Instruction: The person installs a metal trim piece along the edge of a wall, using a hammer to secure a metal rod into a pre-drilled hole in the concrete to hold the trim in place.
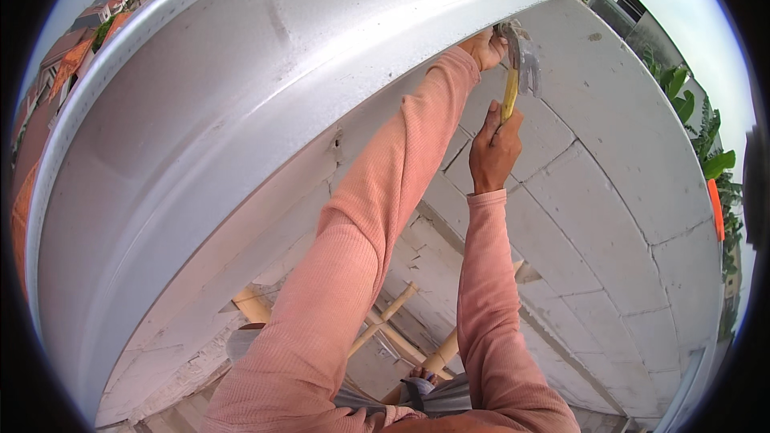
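My right hand (pixel 495 151) grips the yellow handle of a claw hammer (pixel 511 95). The hammer's grey metal head is raised beside a pale block wall (pixel 597 184), close under the edge of a long, silvery metal sheet (pixel 265 56). Reaching up further, my left hand (pixel 486 50) is at the meeting of that edge and the wall, right beside the hammer head. Its fingers are curled in, and whatever they pinch is partly hidden and too small to name. Both my arms wear pink ribbed sleeves.
The curved-looking sheet fills the upper left. Below my arms, bamboo poles (pixel 385 317) cross between the walls, with a foot (pixel 421 375) on or near them. Rooftops (pixel 68 64) lie beyond at the left. Green plants (pixel 714 148) and an orange object (pixel 716 208) stand past the wall at the right.
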`<state>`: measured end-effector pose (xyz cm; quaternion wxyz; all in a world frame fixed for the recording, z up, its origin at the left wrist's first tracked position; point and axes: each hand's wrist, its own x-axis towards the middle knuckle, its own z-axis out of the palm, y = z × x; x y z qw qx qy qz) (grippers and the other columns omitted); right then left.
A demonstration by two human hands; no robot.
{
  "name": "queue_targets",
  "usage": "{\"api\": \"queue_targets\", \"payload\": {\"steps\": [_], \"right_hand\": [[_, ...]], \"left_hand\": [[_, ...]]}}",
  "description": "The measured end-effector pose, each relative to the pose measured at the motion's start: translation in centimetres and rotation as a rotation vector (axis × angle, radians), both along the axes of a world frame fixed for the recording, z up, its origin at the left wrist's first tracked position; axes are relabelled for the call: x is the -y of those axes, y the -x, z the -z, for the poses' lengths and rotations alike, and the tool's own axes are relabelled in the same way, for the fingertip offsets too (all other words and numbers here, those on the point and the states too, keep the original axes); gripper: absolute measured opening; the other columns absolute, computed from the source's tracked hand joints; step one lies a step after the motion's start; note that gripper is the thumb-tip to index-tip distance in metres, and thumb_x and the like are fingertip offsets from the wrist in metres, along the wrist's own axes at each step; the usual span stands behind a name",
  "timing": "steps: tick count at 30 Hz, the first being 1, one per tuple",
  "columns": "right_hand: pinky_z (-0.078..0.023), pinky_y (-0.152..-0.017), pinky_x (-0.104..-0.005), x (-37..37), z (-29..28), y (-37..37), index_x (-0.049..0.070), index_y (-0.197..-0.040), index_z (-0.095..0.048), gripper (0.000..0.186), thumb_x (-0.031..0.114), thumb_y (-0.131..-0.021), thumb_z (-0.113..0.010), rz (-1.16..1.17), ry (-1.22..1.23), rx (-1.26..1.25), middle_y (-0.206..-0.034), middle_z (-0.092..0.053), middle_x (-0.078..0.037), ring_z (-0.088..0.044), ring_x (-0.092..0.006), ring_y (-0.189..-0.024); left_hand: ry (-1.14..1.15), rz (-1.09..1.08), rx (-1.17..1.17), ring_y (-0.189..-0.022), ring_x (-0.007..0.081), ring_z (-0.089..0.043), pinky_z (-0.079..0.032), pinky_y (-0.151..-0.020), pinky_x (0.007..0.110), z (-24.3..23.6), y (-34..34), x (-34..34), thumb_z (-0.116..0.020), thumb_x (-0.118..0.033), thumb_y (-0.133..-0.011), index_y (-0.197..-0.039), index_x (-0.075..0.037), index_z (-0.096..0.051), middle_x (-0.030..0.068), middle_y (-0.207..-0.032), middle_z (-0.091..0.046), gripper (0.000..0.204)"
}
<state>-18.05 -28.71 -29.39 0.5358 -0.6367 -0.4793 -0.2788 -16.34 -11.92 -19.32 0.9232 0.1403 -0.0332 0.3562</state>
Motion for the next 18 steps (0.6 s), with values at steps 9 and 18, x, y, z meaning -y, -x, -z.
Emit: {"api": "queue_targets", "payload": {"steps": [9, 18], "right_hand": [[-0.042, -0.044, -0.0421, -0.3, 0.7, -0.5, -0.002, -0.099, -0.05, 0.017, 0.014, -0.098, -0.057, -0.024, 0.019, 0.079, -0.063, -0.059, -0.02, -0.057, -0.0351, -0.048], [-0.043, -0.047, -0.0418, 1.0, 0.9, -1.8, 0.001, -0.1, -0.052, 0.014, 0.015, -0.099, -0.057, 0.009, 0.011, 0.09, -0.063, -0.058, -0.019, -0.059, -0.0354, -0.052]], "left_hand": [[-0.001, 0.192, 0.284, -0.061, 0.0114, -0.053, -0.047, -0.052, 0.026, 2.0, -3.2, -3.0, -0.042, -0.015, -0.104, -0.098, -0.007, -0.047, 0.0052, -0.079, -0.057, 0.011], [0.027, 0.071, 0.079, -0.054, 0.0104, -0.051, -0.045, -0.049, 0.023, 0.9, -3.0, -0.7, -0.045, -0.011, -0.102, -0.094, -0.006, -0.054, 0.0004, -0.07, -0.055, 0.013]]}}
